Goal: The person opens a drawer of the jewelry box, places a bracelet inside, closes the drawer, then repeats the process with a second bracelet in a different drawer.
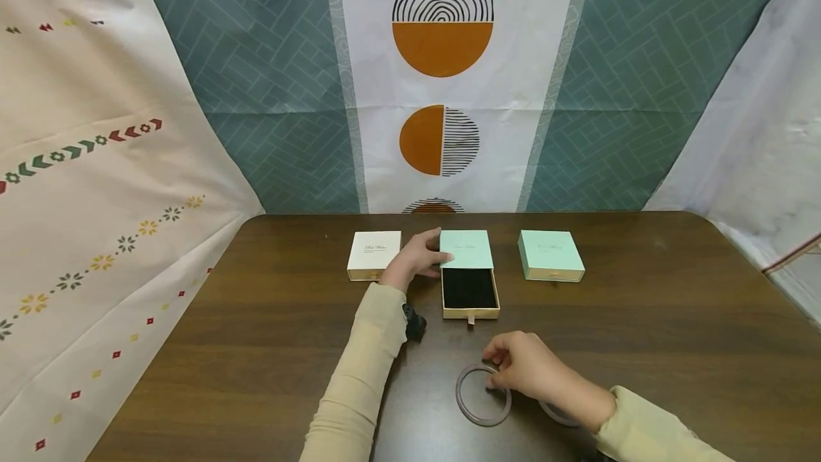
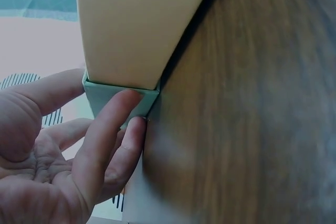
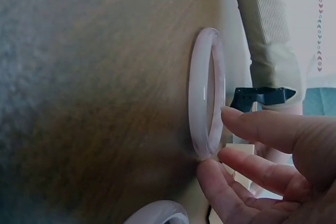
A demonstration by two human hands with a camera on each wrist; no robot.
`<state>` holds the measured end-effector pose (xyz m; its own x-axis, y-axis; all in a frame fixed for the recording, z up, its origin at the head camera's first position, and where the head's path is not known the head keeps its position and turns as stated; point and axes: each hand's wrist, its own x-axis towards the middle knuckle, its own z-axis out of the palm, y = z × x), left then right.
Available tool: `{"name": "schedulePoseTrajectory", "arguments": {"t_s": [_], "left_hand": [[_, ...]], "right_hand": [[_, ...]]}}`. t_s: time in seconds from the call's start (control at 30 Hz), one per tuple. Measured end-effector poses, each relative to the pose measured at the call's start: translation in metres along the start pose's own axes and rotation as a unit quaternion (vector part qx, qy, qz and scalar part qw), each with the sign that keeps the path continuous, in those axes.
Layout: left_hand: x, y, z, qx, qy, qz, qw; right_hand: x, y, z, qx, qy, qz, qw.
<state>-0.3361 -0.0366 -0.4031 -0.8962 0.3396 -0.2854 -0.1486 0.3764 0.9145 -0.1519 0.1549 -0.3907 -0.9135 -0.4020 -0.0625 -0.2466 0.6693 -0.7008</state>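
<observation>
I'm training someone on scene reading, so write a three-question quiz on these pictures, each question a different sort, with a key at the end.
1. What is the left hand touching?
A) the closed mint box
B) the open mint box
C) the wall hanging
2. True or false: the drawer of the open mint box is pulled out, showing a black lining.
3. How many bangles can be counted in the right wrist view?

Key:
1. B.
2. True.
3. Two: one at the fingers of the right hand, the other cut off by the bottom edge of the picture.
</observation>
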Motion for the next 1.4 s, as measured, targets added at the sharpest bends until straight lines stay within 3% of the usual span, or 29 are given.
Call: {"name": "schedulePoseTrajectory", "arguments": {"t_s": [0.9,1.4], "left_hand": [[-0.001,-0.002,0.000,0.001,0.004,0.008,1.0000],[0.000,-0.002,-0.001,0.005,0.003,0.004,1.0000]], "right_hand": [[-0.003,-0.002,0.012,-0.070,0.063,-0.009,0.996],[-0.002,-0.006,0.013,-0.128,0.058,-0.001,0.990]]}}
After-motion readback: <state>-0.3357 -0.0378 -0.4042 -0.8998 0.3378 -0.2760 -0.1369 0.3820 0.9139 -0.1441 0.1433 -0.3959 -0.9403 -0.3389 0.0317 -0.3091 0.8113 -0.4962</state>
